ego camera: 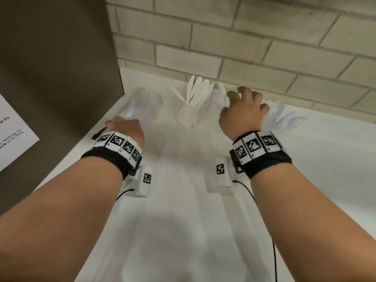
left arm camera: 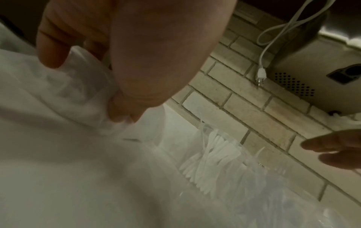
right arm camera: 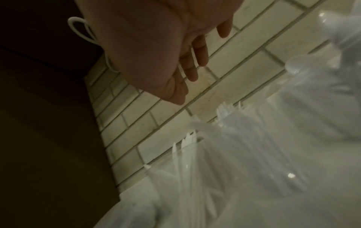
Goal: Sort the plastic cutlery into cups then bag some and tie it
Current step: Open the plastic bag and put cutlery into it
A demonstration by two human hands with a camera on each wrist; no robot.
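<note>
On the white counter (ego camera: 183,200), against the far brick wall (ego camera: 264,37), a clear cup (ego camera: 191,119) stands holding white plastic knives (ego camera: 196,92) that fan out above its rim. The left hand (ego camera: 126,127) lies at the near left, its fingers (left arm camera: 52,50) curled and pinching a fold of the thin clear bag (left arm camera: 58,92). The right hand (ego camera: 243,110) hovers to the right of the cup with fingers (right arm camera: 201,54) spread apart and holding nothing, and more white cutlery (ego camera: 282,117) lies just right of it.
</note>
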